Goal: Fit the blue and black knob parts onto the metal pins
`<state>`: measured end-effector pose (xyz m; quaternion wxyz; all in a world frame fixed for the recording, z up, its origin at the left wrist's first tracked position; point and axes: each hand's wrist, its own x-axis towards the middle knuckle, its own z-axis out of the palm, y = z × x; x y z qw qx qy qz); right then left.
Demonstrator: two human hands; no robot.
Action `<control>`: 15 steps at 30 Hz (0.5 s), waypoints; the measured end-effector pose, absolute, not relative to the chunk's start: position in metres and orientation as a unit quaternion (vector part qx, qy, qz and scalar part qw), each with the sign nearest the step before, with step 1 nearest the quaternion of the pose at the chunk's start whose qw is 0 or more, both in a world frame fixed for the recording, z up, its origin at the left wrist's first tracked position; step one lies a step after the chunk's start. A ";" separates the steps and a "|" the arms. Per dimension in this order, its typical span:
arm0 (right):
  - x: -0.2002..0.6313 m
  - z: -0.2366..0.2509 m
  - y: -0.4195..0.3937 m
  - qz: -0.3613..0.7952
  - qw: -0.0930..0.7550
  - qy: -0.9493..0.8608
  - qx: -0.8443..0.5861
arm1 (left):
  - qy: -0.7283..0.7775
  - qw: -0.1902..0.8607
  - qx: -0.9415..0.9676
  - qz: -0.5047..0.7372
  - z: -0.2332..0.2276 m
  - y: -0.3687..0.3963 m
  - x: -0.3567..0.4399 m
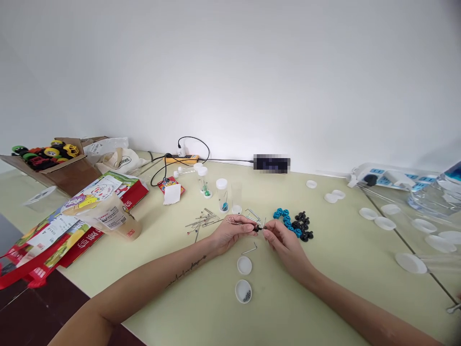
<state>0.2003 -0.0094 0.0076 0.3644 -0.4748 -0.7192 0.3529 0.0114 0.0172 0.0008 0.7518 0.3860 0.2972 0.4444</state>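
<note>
left hand (230, 233) and right hand (284, 242) meeting fingertip to fingertip over the table (324, 288), both pinched nearly shut on one small black part (257, 228) (too small to identify), held up off the surface, probably for a closer look. just beyond the right fingers, blue knobs (286, 218) and black knobs (303, 227); below the fingertips, a hex key (249, 249) and two white caps (244, 265).

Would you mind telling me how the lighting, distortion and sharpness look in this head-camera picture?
Head view: even, soft light with faint shadows; a bright patch on the wall; wide-angle bending at the table edges; a blurred-out dark rectangle by the wall; the small black part between both hands' fingers is too small to resolve.
</note>
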 end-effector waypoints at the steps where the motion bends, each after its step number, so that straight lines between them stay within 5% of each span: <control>1: 0.200 0.006 -0.009 0.357 0.373 -0.710 -0.479 | 0.301 0.753 0.381 0.445 0.000 0.018 0.012; 15: 0.202 0.005 -0.006 0.379 0.329 -0.714 -0.489 | 0.317 0.757 0.378 0.428 -0.004 0.012 0.008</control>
